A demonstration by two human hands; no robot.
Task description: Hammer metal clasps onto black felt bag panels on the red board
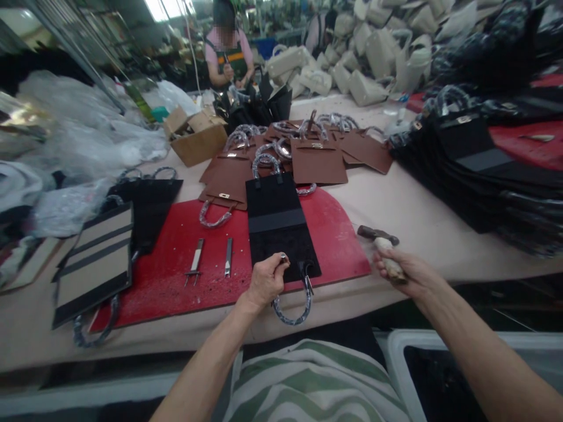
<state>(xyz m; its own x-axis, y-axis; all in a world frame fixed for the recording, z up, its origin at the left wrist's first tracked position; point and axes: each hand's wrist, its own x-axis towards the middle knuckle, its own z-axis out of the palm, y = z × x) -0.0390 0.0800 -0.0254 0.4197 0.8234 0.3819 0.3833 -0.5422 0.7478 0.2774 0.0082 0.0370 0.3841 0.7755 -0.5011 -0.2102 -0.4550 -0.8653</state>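
A black bag panel (pixel 281 205) with wrapped handles at both ends lies on a red board (pixel 338 234). Over its near end, my left hand (pixel 269 280) pinches a small metal tool (pixel 283 258) upright, close to the base of the near handle (pixel 292 319). To the right, my right hand (pixel 402 271) is wrapped round the pale grip of a hammer (pixel 378 234), whose head is off the board's right edge. Two metal tools, a pronged one (pixel 197 258) and a narrow one (pixel 229 258), lie on the board left of the panel.
Brown bag panels (pixel 319 164) are heaped behind the board. Black panels are stacked at the right (pixel 479 158) and left (pixel 97 252). A cardboard box (pixel 200 143) stands at the back left. Beyond it is a person (pixel 229 53); white bags (pixel 378 53) are piled behind.
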